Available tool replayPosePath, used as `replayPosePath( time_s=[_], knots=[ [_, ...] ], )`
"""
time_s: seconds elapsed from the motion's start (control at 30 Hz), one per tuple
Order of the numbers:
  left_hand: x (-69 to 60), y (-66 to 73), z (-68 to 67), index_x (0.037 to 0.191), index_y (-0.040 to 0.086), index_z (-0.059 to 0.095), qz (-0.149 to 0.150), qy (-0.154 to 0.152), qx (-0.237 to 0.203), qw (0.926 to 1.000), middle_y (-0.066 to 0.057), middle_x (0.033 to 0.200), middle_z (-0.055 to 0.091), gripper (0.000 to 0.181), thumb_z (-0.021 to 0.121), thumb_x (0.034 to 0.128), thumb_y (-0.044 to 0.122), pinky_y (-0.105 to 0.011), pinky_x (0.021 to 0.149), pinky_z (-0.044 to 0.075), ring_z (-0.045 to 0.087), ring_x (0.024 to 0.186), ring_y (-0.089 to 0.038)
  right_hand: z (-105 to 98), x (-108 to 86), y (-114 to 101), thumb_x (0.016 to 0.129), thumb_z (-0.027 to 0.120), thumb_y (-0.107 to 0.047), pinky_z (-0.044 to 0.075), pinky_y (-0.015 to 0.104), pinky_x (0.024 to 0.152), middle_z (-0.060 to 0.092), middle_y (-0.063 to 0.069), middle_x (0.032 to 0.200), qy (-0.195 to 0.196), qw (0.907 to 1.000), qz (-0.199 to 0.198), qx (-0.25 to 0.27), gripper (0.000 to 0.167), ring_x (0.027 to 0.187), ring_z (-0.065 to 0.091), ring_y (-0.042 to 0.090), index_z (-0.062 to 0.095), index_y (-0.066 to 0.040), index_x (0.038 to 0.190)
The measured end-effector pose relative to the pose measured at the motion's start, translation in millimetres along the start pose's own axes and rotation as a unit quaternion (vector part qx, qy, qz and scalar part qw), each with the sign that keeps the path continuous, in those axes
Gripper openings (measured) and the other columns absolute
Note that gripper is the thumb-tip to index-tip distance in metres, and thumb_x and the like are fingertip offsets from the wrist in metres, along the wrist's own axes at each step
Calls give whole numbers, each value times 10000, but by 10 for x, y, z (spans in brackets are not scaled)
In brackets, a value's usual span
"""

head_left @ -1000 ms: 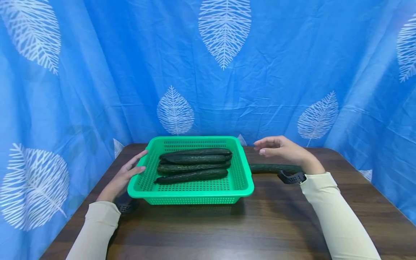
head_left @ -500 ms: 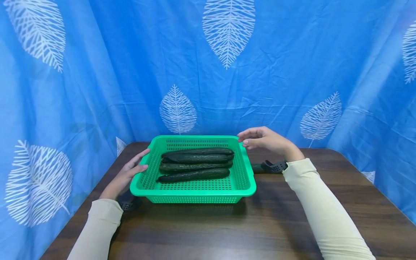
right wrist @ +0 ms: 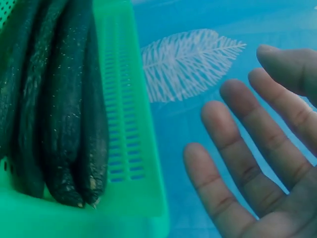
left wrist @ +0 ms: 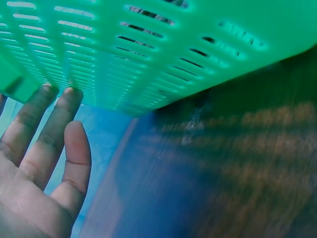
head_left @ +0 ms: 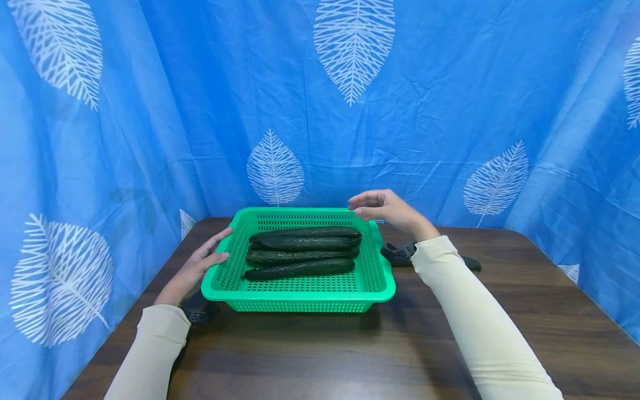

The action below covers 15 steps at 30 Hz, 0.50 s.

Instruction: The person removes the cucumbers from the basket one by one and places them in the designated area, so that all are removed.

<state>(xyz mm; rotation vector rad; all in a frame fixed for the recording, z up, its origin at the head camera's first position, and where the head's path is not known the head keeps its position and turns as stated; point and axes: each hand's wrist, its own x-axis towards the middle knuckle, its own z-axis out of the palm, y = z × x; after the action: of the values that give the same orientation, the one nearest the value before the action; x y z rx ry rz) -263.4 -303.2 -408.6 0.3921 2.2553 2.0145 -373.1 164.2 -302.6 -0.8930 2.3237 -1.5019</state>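
A green plastic basket (head_left: 300, 296) stands on the table with several dark green cucumbers (head_left: 305, 243) lying side by side in it. At its left rim is my left hand (head_left: 192, 272), fingers extended; in the left wrist view its fingertips (left wrist: 71, 94) meet the slotted outer wall. My right hand (head_left: 390, 210) hovers above the back right corner of the basket, holding nothing. The right wrist view shows its spread, slightly bent fingers (right wrist: 225, 134) beside the basket wall. Another cucumber (head_left: 471, 263) lies on the table to the right, mostly hidden behind my right wrist and sleeve.
The brown wooden table (head_left: 310, 355) extends in front of the basket and to its right. A blue curtain (head_left: 425, 111) with white leaf prints hangs close behind the table and along both sides. Each wrist wears a black strap (head_left: 400, 254).
My right hand has moved left, from above the loose cucumber to the basket's back right corner. The left hand has stayed at the left rim. The head view has shifted slightly.
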Motion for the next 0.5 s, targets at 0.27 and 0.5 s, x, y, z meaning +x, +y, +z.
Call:
replayPosePath(
  time_s=[0.27, 0.5],
  knots=[
    [-4, 7, -9, 1757, 138, 142, -76, -18, 82, 9999, -250, 1633, 327, 715, 513, 1151, 221, -317, 900, 608, 668, 1147, -56, 166, 147, 3, 1064, 672, -50, 528, 542, 1098, 632, 316, 1425, 167, 9996, -183, -121, 368, 1298, 626, 477, 653, 80, 1409],
    [-4, 0, -8, 1758, 137, 135, -35, -48, 53, 10000, -278, 1652, 289, 713, 505, 1153, 215, -318, 891, 611, 673, 1142, -60, 295, 287, 19, 1071, 652, -18, 497, 616, 1107, 629, 336, 1412, 269, 9994, -171, 98, 349, 1297, 611, 523, 650, 101, 1399]
  ],
)
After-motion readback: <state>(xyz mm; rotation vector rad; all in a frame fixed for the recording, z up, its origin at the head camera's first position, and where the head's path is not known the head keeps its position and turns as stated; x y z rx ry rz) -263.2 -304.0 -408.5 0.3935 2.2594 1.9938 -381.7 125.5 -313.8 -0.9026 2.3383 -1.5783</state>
